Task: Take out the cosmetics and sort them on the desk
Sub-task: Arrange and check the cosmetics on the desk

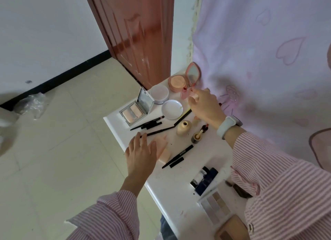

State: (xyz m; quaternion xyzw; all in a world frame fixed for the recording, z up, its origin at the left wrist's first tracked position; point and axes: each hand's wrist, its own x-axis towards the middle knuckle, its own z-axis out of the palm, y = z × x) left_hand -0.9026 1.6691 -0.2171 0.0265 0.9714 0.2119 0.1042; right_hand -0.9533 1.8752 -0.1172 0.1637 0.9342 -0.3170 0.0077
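Cosmetics lie spread on a white desk (180,184). My right hand (204,105) pinches a small peach tube (194,96) at the far end, next to a pink bottle (184,93) and an open round peach compact (179,82). My left hand (140,153) lies flat with straight fingers near the desk's left edge, touching a peach sponge (163,150). Between the hands are a silver powder palette (133,111), two round white jars (159,93), black pencils (148,125), a beige bottle (183,128) and a black pen (179,154).
Nearer me lie dark blue tubes (206,179), an eyeshadow palette (216,205) and a tan box (232,229). A pink curtain (268,60) hangs right of the desk. A brown door (138,33) and tiled floor (62,141) are on the left.
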